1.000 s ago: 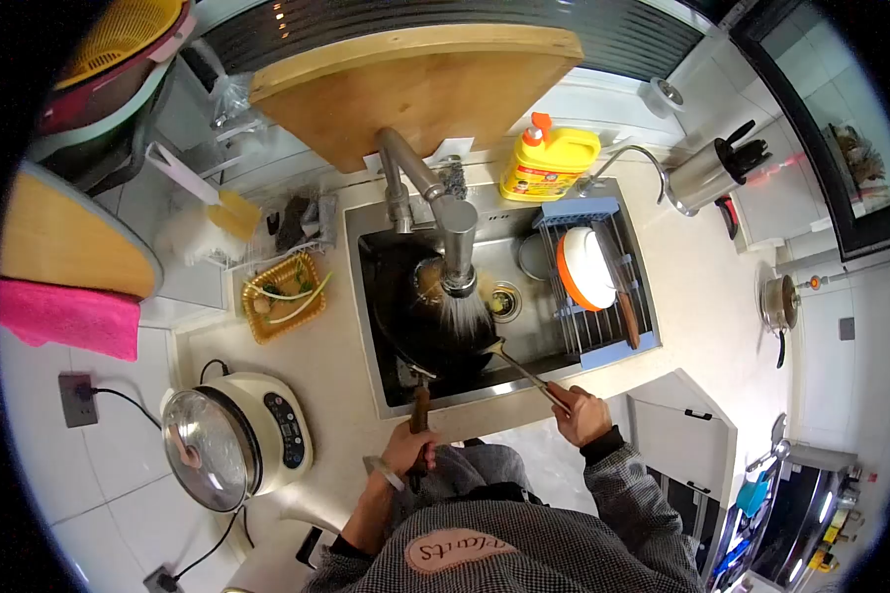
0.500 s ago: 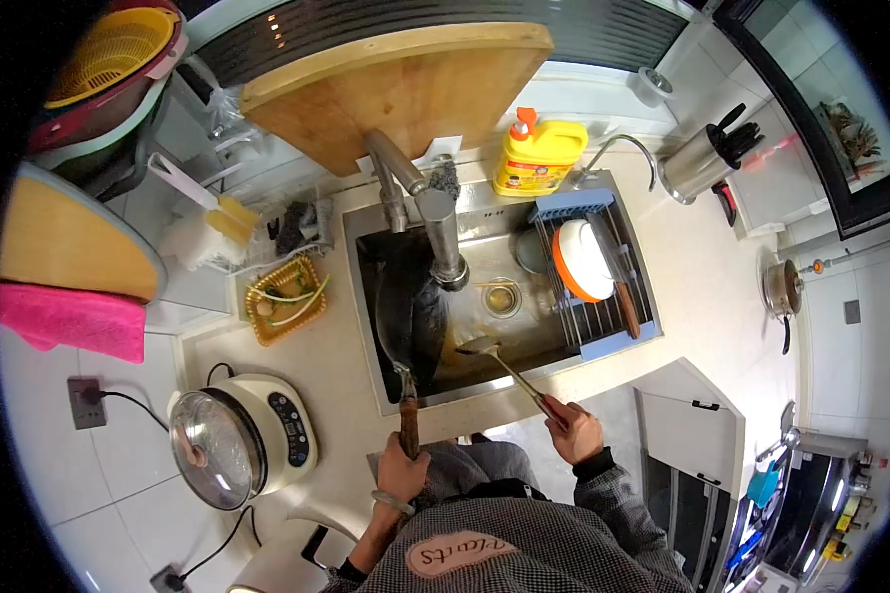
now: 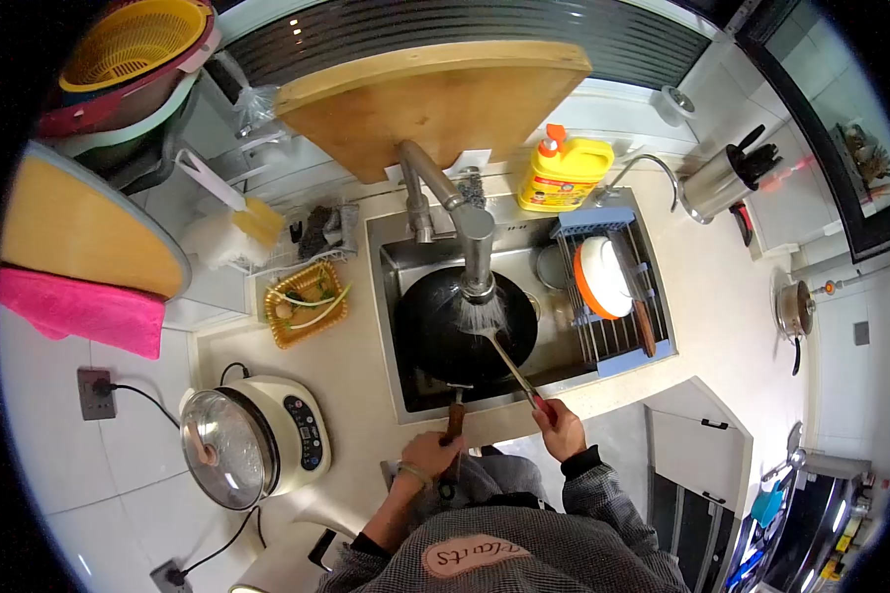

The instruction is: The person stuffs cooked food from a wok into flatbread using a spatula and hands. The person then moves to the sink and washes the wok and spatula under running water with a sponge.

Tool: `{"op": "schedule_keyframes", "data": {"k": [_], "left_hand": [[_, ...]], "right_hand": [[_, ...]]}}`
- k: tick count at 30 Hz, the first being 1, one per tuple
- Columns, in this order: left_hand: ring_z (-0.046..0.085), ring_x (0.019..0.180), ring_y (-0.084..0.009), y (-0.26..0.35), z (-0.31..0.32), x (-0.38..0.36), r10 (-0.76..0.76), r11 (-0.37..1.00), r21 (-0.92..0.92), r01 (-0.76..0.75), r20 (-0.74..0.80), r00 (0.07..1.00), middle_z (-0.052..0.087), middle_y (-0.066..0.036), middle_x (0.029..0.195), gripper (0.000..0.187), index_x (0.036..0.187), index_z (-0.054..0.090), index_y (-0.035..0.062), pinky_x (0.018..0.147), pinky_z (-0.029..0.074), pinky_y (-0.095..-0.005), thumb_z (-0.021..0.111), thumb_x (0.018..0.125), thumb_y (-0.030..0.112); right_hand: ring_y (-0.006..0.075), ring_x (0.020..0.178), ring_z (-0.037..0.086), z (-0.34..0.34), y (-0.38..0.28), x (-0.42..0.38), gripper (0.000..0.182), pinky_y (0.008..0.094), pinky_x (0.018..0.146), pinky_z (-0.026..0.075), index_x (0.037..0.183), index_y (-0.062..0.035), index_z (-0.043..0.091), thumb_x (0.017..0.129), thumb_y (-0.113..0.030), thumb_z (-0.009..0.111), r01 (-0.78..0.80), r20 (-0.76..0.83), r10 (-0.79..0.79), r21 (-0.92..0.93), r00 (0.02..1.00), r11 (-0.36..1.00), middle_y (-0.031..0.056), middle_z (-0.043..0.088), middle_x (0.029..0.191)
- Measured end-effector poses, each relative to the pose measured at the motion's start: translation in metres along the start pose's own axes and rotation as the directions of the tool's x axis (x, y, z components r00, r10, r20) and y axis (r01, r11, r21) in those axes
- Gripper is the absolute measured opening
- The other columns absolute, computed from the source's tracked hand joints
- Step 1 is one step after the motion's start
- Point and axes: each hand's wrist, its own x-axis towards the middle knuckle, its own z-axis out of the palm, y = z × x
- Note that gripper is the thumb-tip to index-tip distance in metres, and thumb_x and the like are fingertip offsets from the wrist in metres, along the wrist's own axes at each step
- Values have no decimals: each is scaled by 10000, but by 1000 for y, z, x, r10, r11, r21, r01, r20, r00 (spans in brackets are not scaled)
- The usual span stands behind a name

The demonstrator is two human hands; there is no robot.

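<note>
A black wok (image 3: 435, 326) lies level in the sink (image 3: 394, 381), under the faucet (image 3: 477, 242). Water sprays from the faucet into it. My left hand (image 3: 433, 453) is closed around the wok's wooden handle at the sink's front edge. A spatula (image 3: 512, 368) with a red-ended handle is gripped in my right hand (image 3: 561, 431); its head is inside the wok, under the spray. Right of the wok, a blue drying rack (image 3: 623, 362) holds a white and orange bowl (image 3: 603, 279) and a knife with a wooden handle (image 3: 645, 328).
Behind the sink stand a cutting board (image 3: 425, 109) and a yellow detergent bottle (image 3: 564, 178). A yellow basket (image 3: 307, 304) and an electric cooker (image 3: 257, 440) are on the left counter. The knife block (image 3: 717, 185) stands at the back right.
The wok has gone from tilted on its side to level under the faucet. Water now runs into it. The spatula head has moved from the sink's bottom area into the wok.
</note>
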Motion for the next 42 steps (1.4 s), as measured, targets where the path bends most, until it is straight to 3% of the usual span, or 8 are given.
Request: {"op": "schedule_keyframes", "data": {"k": [3,9,11,15,20,25,28,42], "left_hand": [[619,723,-335,32,-43,15,-142,933,309,186,-160,977,639,-156,710,528,775,666,41,659,484,-427,490,829,536],[614,704,-335,-8,-87,105,62,958,287,-8,-179,982,620,-159,668,611,746,645,12,676,476,-433,414,853,567],[607,668,-328,4,-76,124,-319,925,300,233,279,906,587,-170,623,679,731,632,-17,664,465,-428,372,857,597],[593,687,-289,31,-24,108,-163,963,262,61,391,906,597,-172,680,724,734,634,-44,686,442,-411,360,850,616],[619,766,-297,-11,25,88,156,885,-453,-108,70,985,639,-175,809,333,929,624,-13,705,474,-381,548,852,302],[613,868,-297,-27,10,139,-422,869,391,302,268,866,623,-185,1001,290,1078,579,-23,753,485,-413,516,863,160],[567,911,-347,-97,43,203,-582,560,827,-50,437,686,531,-234,1130,411,1211,492,16,780,497,-421,460,894,276],[573,931,-353,-118,47,226,-394,770,601,213,186,900,551,-224,1108,431,1254,442,27,810,491,-401,524,853,163]], "right_hand": [[200,599,585,10,6,1,282,332,559,467,1007,37,509,819,-149,605,-268,246,162,498,956,824,117,599,714],[124,573,538,27,40,-8,280,250,509,426,1013,34,488,815,-132,596,-180,89,158,375,983,909,83,591,716],[101,519,514,21,42,-10,293,239,446,397,999,23,488,803,-155,613,-181,71,167,347,983,920,72,587,705],[83,428,458,-1,25,-8,269,237,360,339,969,1,489,792,-153,621,-367,142,339,401,930,839,53,565,655],[93,560,491,-8,14,-1,286,250,481,386,980,10,499,812,-180,631,-424,166,390,396,906,815,52,562,680],[81,446,464,2,37,3,262,232,376,337,979,17,515,806,-154,613,-228,12,242,381,970,896,49,576,668],[88,470,489,-12,20,8,275,243,421,382,998,28,525,810,-158,603,-342,54,346,346,937,873,59,591,697],[78,562,445,-20,-3,-1,367,239,505,384,997,-2,482,747,-118,723,-347,65,341,231,938,909,19,509,626]]}}
